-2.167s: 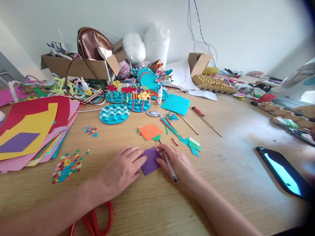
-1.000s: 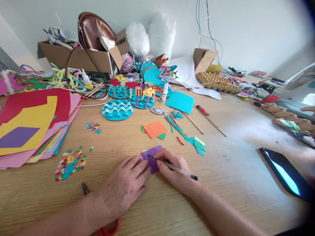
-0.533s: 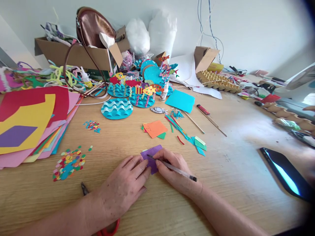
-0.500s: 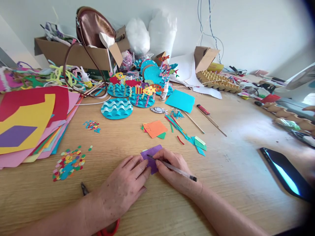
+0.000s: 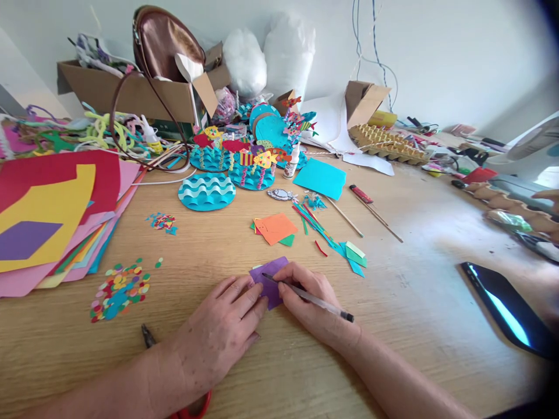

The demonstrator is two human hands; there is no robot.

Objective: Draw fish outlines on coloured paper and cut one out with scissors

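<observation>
While hands (image 5: 266,314) work, orange scrap (image 5: 275,227) lies beyond.

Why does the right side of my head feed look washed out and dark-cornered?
Head view: bright light bleaches the table at right and glares off the phone; lens vignetting blackens the right corners; edges blur, while the hands and purple paper stay sharp.

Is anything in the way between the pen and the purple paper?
No, nothing visible is. The right hand holds the pen with its tip already on the purple paper, and the left hand presses flat on the paper's near edge.
</observation>
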